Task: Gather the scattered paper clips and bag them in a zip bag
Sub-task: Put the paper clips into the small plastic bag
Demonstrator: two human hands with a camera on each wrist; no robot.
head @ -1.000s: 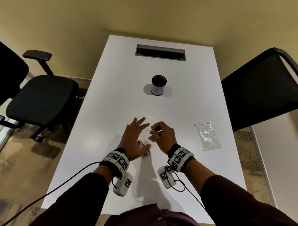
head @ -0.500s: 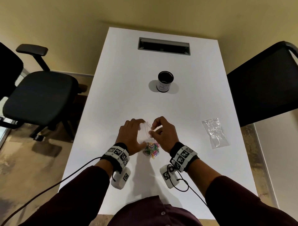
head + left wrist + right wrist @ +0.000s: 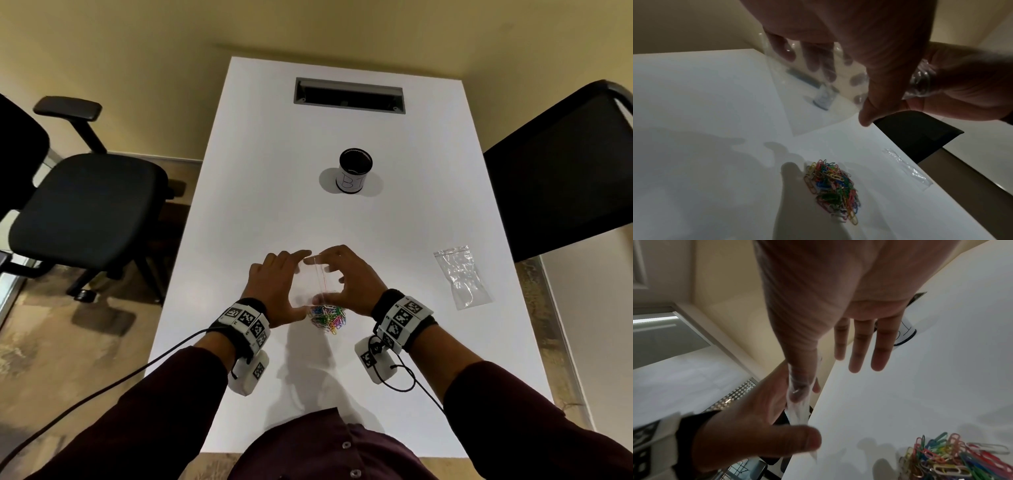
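Observation:
A clear zip bag (image 3: 317,279) with a red zip line hangs between both hands, just above the table. My left hand (image 3: 274,287) holds its left side, thumb (image 3: 869,105) in front and fingers behind the plastic (image 3: 807,97). My right hand (image 3: 356,281) pinches the other side, where the plastic is bunched (image 3: 920,81); the thumb (image 3: 797,386) lies against the film and three fingers (image 3: 859,345) stay straight. A heap of coloured paper clips (image 3: 327,318) lies on the white table (image 3: 239,222) under the bag, also in both wrist views (image 3: 834,186) (image 3: 951,459).
A second clear zip bag (image 3: 462,277) lies flat near the table's right edge. A black cup with a white label (image 3: 355,171) stands mid-table, beyond it a grey cable slot (image 3: 349,99). Black chairs stand left (image 3: 85,205) and right (image 3: 565,171).
My left hand, spread flat over the clips a second ago, has taken hold of the bag. Both hands have raised the bag and moved slightly apart, uncovering the clip heap.

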